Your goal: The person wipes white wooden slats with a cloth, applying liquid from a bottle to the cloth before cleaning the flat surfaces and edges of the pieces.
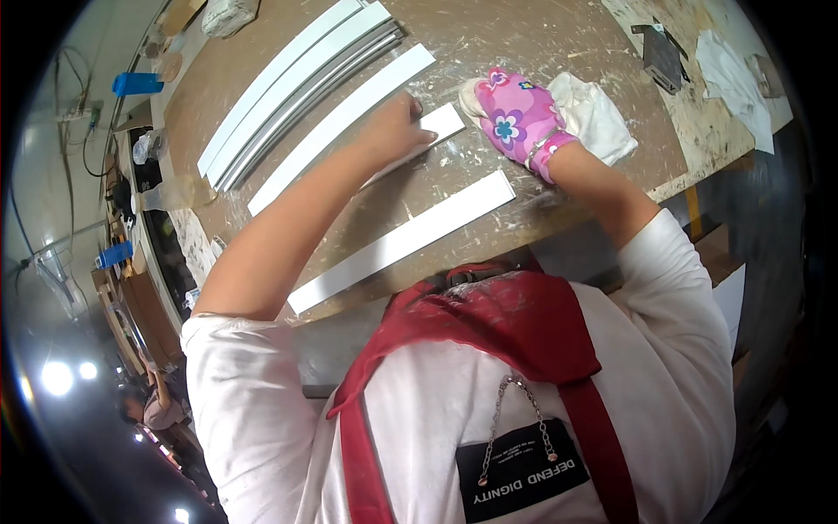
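My left hand (394, 133) is closed around a flat white strip (447, 122) near its right end. The thumb lies along the strip, and my forearm hides much of its length. My right hand (517, 118) wears a pink flowered covering with a cord or band at the wrist. It is just past the strip's right end, with an off-white bit (472, 98) at its tip. Its fingers are hidden. A crumpled white cloth (598, 122) lies beside that hand. One white strip (410, 234) lies nearer to me, and another (349, 122) lies beyond my left hand.
Several white and grey strips (297, 92) lie together at the far left of the scuffed brown tabletop (515, 39). A dark metal bracket (663, 57) and white cloth or paper (733, 83) are at the far right. Blue-handled objects (138, 84) hang beyond the left edge. Another person (163, 406) is at the lower left.
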The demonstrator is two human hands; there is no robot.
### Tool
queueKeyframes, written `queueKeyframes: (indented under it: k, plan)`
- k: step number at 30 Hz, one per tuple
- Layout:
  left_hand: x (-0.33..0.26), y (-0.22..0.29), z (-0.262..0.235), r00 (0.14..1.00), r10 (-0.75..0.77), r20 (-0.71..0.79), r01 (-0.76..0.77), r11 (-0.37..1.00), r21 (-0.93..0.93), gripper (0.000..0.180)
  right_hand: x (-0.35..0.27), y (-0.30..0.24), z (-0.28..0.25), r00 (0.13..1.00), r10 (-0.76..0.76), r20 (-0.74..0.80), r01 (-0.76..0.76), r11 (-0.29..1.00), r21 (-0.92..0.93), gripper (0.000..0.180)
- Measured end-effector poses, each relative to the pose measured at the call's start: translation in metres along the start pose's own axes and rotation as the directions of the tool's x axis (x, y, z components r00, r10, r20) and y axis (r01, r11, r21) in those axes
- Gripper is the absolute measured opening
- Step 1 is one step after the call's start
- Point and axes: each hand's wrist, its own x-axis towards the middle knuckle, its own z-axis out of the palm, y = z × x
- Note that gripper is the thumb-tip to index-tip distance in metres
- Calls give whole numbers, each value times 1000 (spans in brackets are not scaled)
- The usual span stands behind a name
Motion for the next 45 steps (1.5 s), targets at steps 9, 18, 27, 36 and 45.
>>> queueKeyframes:
  k: [9,18,27,36,45]
  plan:
    - [8,8,7,1000,17,-5,-17,998,-67,50,-4,1,5,985,-29,-172,26,999,-21,19]
    - [9,29,8,998,46,-42,-45,999,22,47,-4,-2,2,994,-19,-110,16,1000,-22,22]
    - [7,11,8,1000,10,-27,-11,999,-50,51,0,-4,-1,1000,21,4,-20,999,-32,31]
    - [-4,-13,-6,999,38,-23,-41,991,-131,54,-4,-3,3,993,4,-121,-7,1000,-22,20]
    - [10,16,7,996,85,-25,-85,996,24,49,-1,-8,-2,999,28,30,-26,998,-55,34]
